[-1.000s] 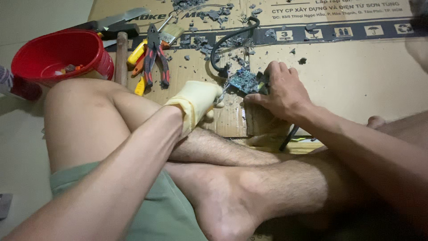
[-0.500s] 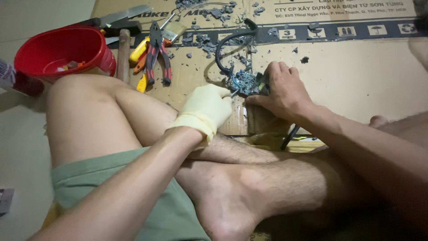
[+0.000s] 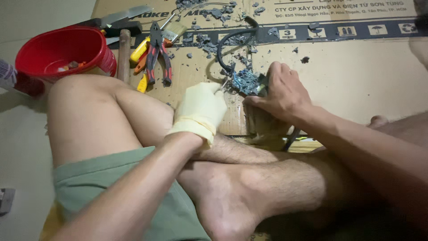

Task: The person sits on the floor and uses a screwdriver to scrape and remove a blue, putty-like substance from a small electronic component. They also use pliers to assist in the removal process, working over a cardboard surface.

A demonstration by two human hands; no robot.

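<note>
Two hands on the circuit board (image 3: pixel 246 83), sitting on the cardboard (image 3: pixel 356 85) right of the red bowl (image 3: pixel 62 51): bare right hand (image 3: pixel 281 96) clamps it, gloved left hand (image 3: pixel 200 109) closed around a tool I can't identify. A slip could jab my right fingers or crack the board.

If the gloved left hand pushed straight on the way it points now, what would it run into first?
Most likely the blue circuit board, just past the left hand, which the right hand holds on the cardboard. Depth is uncertain; they may already touch.
</note>
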